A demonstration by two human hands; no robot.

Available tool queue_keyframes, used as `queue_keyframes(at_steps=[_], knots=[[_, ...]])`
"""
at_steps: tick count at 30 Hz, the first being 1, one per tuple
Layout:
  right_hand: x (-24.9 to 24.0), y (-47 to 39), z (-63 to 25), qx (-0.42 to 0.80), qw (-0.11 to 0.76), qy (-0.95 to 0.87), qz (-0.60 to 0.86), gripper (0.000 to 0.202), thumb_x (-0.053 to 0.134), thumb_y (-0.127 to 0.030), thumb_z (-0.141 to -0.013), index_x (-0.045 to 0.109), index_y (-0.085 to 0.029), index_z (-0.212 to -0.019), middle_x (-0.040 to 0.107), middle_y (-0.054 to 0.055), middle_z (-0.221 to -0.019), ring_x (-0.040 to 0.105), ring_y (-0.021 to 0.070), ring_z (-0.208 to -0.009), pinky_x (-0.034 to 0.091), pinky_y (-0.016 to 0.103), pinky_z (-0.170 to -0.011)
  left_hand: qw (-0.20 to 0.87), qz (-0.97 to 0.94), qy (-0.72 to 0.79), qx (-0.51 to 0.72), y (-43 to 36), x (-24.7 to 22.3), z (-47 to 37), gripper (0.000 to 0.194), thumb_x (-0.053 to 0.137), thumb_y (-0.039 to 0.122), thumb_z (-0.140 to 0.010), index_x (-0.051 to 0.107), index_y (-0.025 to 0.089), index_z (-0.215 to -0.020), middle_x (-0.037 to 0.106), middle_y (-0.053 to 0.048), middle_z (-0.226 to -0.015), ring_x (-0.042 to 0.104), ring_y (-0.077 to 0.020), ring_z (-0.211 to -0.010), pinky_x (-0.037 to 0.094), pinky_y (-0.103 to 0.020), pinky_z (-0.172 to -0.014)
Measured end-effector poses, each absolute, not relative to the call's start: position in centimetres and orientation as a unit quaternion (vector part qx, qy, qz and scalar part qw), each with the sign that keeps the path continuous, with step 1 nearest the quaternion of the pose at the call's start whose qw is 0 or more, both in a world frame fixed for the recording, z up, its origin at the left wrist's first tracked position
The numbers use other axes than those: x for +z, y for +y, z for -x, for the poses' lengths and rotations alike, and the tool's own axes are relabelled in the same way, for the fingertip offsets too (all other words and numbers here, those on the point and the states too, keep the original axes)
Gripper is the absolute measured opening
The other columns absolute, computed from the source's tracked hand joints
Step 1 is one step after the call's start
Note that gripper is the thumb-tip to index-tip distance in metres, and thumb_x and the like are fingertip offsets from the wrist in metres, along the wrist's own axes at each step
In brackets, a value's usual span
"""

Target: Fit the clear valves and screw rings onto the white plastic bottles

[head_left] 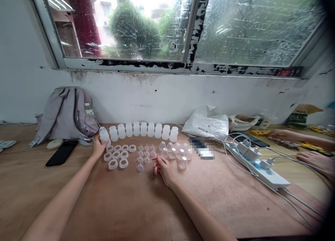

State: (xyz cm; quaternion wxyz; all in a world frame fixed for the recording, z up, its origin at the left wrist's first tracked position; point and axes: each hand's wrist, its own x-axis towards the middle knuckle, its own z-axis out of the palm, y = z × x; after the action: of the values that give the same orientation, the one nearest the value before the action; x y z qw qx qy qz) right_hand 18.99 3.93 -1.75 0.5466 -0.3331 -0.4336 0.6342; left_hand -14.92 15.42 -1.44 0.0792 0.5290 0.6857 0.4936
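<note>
A row of frosted baby bottles (pixel 143 128) stands upright along the back of the wooden table. My left hand (pixel 99 147) is closed around the leftmost baby bottle (pixel 104 132), which tilts slightly. In front of the row lie several white screw rings (pixel 123 163). To their right are clear silicone nipples (pixel 140 168) in short lines. Further right sit transparent dome caps (pixel 182 162), grouped closely. Between the nipples and the caps hovers my right hand (pixel 162 167), its fingers loosely bent and apart, with nothing visible in them.
A grey backpack (pixel 66 112), a black phone (pixel 62 153) and a round beige object (pixel 55 144) lie at left. Behind the caps is a white plastic bag (pixel 209 124). At right, a power strip (pixel 264 171) trails cables, and another person's hands (pixel 312 158) rest beyond it.
</note>
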Motion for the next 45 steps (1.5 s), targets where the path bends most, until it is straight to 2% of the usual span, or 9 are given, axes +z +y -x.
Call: queue_keyframes(at_steps=[7,11,14,18,21,25,31,36,45], knots=[[-1.3,3.7,-18.8,0.604,0.531,-0.471,0.362,0.036,0.054,-0.05,-0.071,0.056,-0.015,-0.078,0.05,-0.003,-0.056,0.042,0.0057,-0.035,0.03,0.018,-0.035,0.066,-0.539,0.688,0.481,15.6,-1.7,14.6,0.056,0.065,0.029,-0.06,0.039,0.014,-0.108,0.056,-0.012,-0.102,0.058,-0.0234,-0.088,0.045,-0.035,-0.077],[-1.0,3.5,-18.8,0.569,0.517,-0.515,0.38,0.033,0.052,-0.049,-0.073,0.055,-0.017,-0.074,0.051,-0.003,-0.059,0.042,0.0055,-0.036,0.029,0.018,-0.036,0.029,-0.509,0.702,0.497,14.7,-0.9,13.8,0.065,0.066,0.031,-0.059,0.035,0.011,-0.112,0.047,-0.016,-0.113,0.047,-0.0269,-0.106,0.037,-0.04,-0.089],[-1.0,3.2,-18.6,0.506,0.496,-0.582,0.398,0.027,0.049,-0.045,-0.076,0.055,-0.019,-0.073,0.05,-0.003,-0.059,0.042,0.0074,-0.04,0.032,0.019,-0.038,-0.032,-0.532,0.68,0.505,12.0,-0.1,12.0,0.05,0.057,0.035,-0.068,0.041,0.012,-0.109,0.048,-0.015,-0.11,0.043,-0.0271,-0.109,0.034,-0.042,-0.092],[-1.5,2.7,-18.1,0.313,0.447,-0.735,0.403,0.016,0.049,-0.033,-0.079,0.059,-0.023,-0.084,0.054,0.003,-0.08,0.052,0.0147,-0.066,0.044,0.028,-0.06,-0.061,-0.731,0.552,0.397,6.9,0.1,8.4,0.016,0.051,0.034,-0.074,0.058,0.02,-0.08,0.055,-0.007,-0.097,0.048,-0.0241,-0.1,0.034,-0.039,-0.091],[-2.0,2.4,-17.6,0.195,0.389,-0.81,0.393,0.026,0.047,-0.028,-0.08,0.053,-0.024,-0.104,0.051,0.007,-0.097,0.05,0.0205,-0.09,0.041,0.035,-0.078,-0.073,-0.786,0.522,0.322,4.3,-0.7,6.2,0.015,0.053,0.035,-0.072,0.059,0.022,-0.074,0.053,-0.008,-0.106,0.046,-0.0259,-0.103,0.036,-0.04,-0.088],[-2.1,2.3,-17.3,0.127,0.312,-0.849,0.407,0.033,0.048,-0.028,-0.081,0.046,-0.026,-0.114,0.05,0.007,-0.103,0.046,0.0219,-0.095,0.039,0.037,-0.081,-0.089,-0.791,0.53,0.292,3.5,-1.9,5.5,0.016,0.053,0.034,-0.073,0.059,0.02,-0.075,0.052,-0.01,-0.109,0.045,-0.0273,-0.105,0.035,-0.042,-0.089],[-1.9,2.4,-17.4,0.13,0.325,-0.84,0.416,0.016,0.052,-0.026,-0.079,0.051,-0.022,-0.094,0.052,0.005,-0.095,0.047,0.0192,-0.088,0.039,0.032,-0.075,-0.017,-0.784,0.495,0.373,3.7,-0.8,3.5,0.011,0.049,0.028,-0.077,0.054,0.02,-0.072,0.055,-0.007,-0.104,0.05,-0.0226,-0.101,0.039,-0.038,-0.086],[-2.4,2.7,-17.5,0.121,0.352,-0.824,0.426,0.014,0.056,-0.023,-0.074,0.052,-0.02,-0.087,0.052,0.006,-0.09,0.046,0.0199,-0.085,0.039,0.033,-0.075,0.074,-0.782,0.427,0.448,3.6,1.2,-0.7,0.012,0.05,0.029,-0.078,0.047,0.02,-0.085,0.056,-0.006,-0.102,0.053,-0.0189,-0.099,0.042,-0.035,-0.084],[-1.7,3.1,-18.1,0.215,0.441,-0.726,0.482,0.02,0.045,-0.008,-0.072,0.057,-0.02,-0.082,0.057,0.003,-0.081,0.052,0.0173,-0.081,0.042,0.031,-0.073,0.051,-0.853,0.374,0.359,2.5,-1.0,-1.9,0.032,0.054,0.034,-0.075,0.048,0.019,-0.103,0.058,-0.007,-0.096,0.054,-0.0202,-0.088,0.044,-0.034,-0.076]])
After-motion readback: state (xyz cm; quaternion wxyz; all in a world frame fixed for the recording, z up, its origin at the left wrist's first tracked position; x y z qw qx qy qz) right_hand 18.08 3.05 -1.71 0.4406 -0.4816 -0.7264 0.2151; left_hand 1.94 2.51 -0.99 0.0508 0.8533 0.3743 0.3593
